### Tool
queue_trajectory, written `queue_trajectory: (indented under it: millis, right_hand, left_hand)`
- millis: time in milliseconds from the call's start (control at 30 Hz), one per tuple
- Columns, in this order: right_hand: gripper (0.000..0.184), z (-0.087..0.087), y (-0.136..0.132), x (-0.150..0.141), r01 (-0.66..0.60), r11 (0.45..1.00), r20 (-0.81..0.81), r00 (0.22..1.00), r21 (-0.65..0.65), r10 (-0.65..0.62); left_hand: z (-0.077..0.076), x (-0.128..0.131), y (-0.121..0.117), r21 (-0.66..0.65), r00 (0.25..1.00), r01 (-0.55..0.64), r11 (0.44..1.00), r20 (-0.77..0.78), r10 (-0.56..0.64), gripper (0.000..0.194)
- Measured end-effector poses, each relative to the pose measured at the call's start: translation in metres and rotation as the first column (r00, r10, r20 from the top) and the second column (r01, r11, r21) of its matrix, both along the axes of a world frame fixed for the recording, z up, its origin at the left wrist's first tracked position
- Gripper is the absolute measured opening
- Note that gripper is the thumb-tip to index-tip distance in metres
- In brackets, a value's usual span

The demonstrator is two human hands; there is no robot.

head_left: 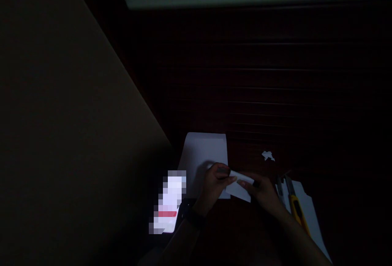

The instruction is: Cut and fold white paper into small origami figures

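Between my two hands is a small piece of white paper (pixel 240 191), folded or curled over along its upper edge. My left hand (pixel 214 182) pinches its left end with thumb and fingers. At the other end, my right hand (pixel 263 190) grips it, the thumb lying on the front and the fingers mostly hidden behind. A larger white sheet (pixel 205 149) lies flat beneath and behind my left hand. A dark band (pixel 195 219) circles my left wrist.
A lit phone screen (pixel 170 202), blurred out, glows left of my hands. To the right, a yellow utility knife (pixel 297 209) rests on white paper (pixel 310 211) beside a dark narrow tool (pixel 279 186). Paper scraps (pixel 268 155) lie farther back. A pale wall (pixel 76 115) bounds the left.
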State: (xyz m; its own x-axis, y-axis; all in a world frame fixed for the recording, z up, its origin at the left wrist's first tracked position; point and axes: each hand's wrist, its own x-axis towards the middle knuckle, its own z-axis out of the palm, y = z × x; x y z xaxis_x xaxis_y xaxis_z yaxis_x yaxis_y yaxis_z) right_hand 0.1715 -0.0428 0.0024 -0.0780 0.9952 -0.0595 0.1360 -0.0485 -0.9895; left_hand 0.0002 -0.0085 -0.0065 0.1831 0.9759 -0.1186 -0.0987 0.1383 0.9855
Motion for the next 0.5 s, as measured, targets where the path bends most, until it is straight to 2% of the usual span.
queue_trajectory:
  millis: [100, 167, 333, 500]
  right_hand:
    - [0.037, 0.002, -0.001, 0.000, -0.015, 1.000, 0.027, 1.000, -0.008, 0.015]
    - [0.039, 0.005, -0.003, 0.000, -0.018, 0.999, 0.055, 0.998, 0.043, 0.016]
    - [0.040, 0.010, -0.006, -0.001, -0.083, 0.982, 0.225, 0.973, 0.172, 0.043]
    - [0.038, 0.005, -0.007, -0.002, -0.113, 0.957, 0.381, 0.925, 0.266, 0.003]
  left_hand:
    - [-0.003, -0.001, 0.001, -0.032, 0.999, -0.032, 0.999, -0.032, 0.031, 0.034]
    - [-0.005, -0.001, 0.002, -0.041, 0.998, -0.031, 0.999, -0.047, 0.029, 0.030]
    - [-0.003, -0.006, 0.003, -0.008, 0.992, 0.118, 0.993, -0.042, -0.118, 0.024]
    - [-0.008, -0.009, 0.002, 0.020, 0.970, 0.226, 0.974, -0.092, -0.224, 0.020]
